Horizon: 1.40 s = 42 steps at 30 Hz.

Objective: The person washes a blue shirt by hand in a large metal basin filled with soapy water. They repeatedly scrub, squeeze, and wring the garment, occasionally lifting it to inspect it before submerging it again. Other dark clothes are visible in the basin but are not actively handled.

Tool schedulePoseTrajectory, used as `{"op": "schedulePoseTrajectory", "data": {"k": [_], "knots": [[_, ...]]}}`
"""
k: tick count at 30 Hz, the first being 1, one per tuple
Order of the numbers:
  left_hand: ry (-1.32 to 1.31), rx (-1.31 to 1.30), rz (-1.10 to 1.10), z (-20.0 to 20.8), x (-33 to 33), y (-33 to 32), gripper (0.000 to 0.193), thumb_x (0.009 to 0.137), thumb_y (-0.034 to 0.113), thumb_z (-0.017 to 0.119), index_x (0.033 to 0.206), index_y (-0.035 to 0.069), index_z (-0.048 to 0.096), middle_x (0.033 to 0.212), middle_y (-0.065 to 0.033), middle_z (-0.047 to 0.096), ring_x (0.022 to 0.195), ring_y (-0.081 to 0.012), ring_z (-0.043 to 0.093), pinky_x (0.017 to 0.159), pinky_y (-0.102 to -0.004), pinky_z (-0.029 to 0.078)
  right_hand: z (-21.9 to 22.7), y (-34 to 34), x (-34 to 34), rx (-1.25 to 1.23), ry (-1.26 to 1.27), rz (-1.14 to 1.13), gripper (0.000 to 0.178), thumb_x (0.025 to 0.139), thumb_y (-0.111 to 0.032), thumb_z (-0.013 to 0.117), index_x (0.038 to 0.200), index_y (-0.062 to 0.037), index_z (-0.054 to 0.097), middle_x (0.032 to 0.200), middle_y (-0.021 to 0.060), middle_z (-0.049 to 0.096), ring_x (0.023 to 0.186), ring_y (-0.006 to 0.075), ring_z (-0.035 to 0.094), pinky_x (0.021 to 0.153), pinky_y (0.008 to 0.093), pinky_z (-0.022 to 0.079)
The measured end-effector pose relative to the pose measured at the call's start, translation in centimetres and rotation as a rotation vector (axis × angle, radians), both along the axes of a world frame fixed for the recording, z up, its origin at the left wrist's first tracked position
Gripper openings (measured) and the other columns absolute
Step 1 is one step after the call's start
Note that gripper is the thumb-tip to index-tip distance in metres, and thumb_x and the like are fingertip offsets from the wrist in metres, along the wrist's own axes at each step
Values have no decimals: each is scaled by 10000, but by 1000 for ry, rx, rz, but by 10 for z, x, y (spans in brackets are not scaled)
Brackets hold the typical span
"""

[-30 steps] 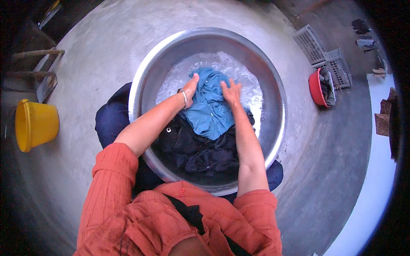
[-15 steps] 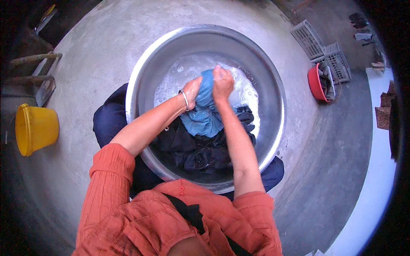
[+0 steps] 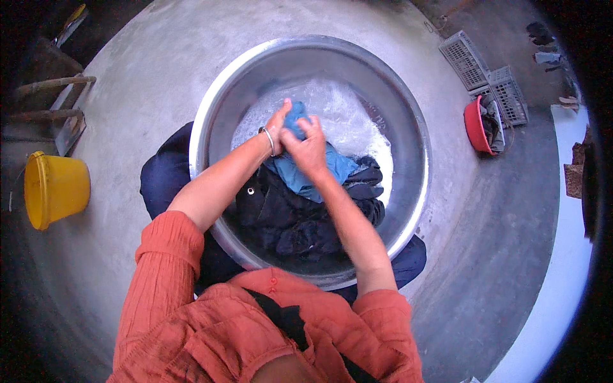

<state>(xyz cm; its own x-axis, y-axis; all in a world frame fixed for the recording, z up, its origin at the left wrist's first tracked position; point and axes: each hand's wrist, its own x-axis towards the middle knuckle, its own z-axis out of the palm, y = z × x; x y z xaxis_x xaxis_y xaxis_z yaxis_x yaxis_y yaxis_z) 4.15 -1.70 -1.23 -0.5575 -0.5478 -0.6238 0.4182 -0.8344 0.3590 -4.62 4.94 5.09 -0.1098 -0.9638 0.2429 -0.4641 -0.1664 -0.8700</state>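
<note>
A wide metal basin (image 3: 412, 153) stands in front of me with soapy water (image 3: 338, 112) in it. My left hand (image 3: 276, 129) wears a silver bangle and closes on a wet blue cloth (image 3: 322, 167). Against it, my right hand (image 3: 306, 148) presses the bunched upper part of the same cloth, its fingers bent and a little apart. The rest of the blue cloth trails down onto dark, soaked clothing (image 3: 281, 214) at the basin's near side. A small metal eyelet (image 3: 250, 191) shows on the dark fabric. Part of the blue cloth is hidden between my hands.
A yellow bucket (image 3: 64, 191) stands on the concrete floor (image 3: 147, 70) at the left, below a wooden frame (image 3: 54, 115). At the far right are grey plastic crates (image 3: 465, 59) and a red tub (image 3: 474, 127) with dark items inside. My knees flank the basin.
My right hand has moved left and nearer, from a fist to looser fingers against my left hand. The blue cloth between them is bunched smaller, and its lower part has spread rightward.
</note>
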Motion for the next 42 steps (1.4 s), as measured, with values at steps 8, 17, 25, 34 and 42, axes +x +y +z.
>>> {"op": "schedulePoseTrajectory", "data": {"k": [8,17,25,34,42], "knots": [[95,-80,-30,12,-16,19,270,842,350,503,882,96,588,838,-50,617,743,-178,591,705,-328,486,-1,-24,-18,-163,192,-360,259,768,-208,593,629,7,552,697,217,561,563,376,495,519,428,385],[-212,-130,256,33,-11,-3,393,800,367,504,946,10,580,960,-110,597,878,-223,571,808,-382,445,-21,-21,-120,605,-385,-364,526,769,-462,609,1072,-38,531,1144,115,506,1084,240,454,835,343,419],[-1400,-1215,-725,49,5,14,657,762,308,618,1326,261,286,1324,-100,360,1200,-323,351,921,-489,362,-45,31,-106,499,310,74,413,710,-292,630,998,-2,566,895,154,610,850,245,576,787,358,424],[-981,-1107,-1524,63,9,1,173,648,131,581,733,-2,652,789,-158,647,756,-270,638,663,-386,503,137,23,-78,117,-426,-90,89,775,-53,590,808,-64,508,710,-56,491,635,17,436,567,185,371],[-642,-1932,-858,58,10,-1,596,545,85,634,1126,54,505,1411,-117,206,1280,-366,211,1008,-422,300,207,47,-44,-11,-489,55,163,737,-32,609,859,-60,505,772,-42,498,659,34,462,602,173,387]]}}
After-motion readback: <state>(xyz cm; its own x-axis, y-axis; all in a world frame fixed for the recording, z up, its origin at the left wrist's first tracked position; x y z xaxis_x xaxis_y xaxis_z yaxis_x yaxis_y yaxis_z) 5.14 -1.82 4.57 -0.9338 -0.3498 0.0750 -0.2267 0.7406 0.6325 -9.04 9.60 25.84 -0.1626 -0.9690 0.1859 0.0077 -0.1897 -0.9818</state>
